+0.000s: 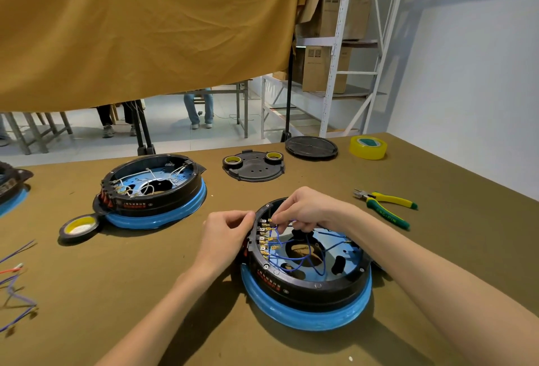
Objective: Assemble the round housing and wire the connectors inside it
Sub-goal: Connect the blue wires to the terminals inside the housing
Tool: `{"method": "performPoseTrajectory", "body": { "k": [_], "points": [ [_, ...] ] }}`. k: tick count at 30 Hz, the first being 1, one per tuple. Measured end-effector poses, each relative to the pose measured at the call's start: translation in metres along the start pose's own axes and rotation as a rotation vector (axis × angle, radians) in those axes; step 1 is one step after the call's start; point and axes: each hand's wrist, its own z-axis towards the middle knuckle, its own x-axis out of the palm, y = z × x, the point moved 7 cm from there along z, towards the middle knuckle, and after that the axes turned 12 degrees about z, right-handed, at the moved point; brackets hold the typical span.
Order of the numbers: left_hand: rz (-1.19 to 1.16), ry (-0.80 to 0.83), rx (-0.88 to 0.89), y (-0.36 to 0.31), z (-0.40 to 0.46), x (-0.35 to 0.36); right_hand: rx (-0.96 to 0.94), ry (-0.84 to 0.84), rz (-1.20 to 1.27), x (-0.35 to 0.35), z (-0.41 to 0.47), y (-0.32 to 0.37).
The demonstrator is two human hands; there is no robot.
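Olive tabletop (180,278): round housing (306,272) half-wired; right hand (306,211) pinches a blue wire (280,230), left hand (227,231) grips the rim; lid (253,166) still off.

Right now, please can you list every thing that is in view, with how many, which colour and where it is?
round housing: 1, black on a blue base, blue wires inside, near centre of table
second housing: 1, black on blue, white wires, left of centre
third housing: 1, partly seen at left edge
black tape rolls: 3, one beside second housing, two on the plate
black plate: 1, far centre
round black lid: 1, far side
yellow tape: 1, far right
pliers: 1, green and yellow handles, right
loose wires: several, purple and red, left
table: 1, brown
cloth: 1, ochre, hanging behind
shelves: white, with cardboard boxes
left hand: grips housing rim
right hand: pinches blue wire at connectors
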Motion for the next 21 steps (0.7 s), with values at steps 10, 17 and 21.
{"method": "performPoseTrajectory", "body": {
  "k": [10,17,21],
  "points": [
    [0.097,-0.101,-0.011,-0.009,-0.012,-0.001,-0.041,-0.008,-0.009,0.003,0.006,0.003],
    [-0.048,-0.086,0.012,-0.004,-0.020,0.006,-0.154,-0.046,-0.076,0.006,0.008,0.006],
    [-0.106,-0.084,0.057,-0.009,-0.022,0.008,-0.234,-0.027,-0.068,0.008,0.007,0.005]
  ]
}}
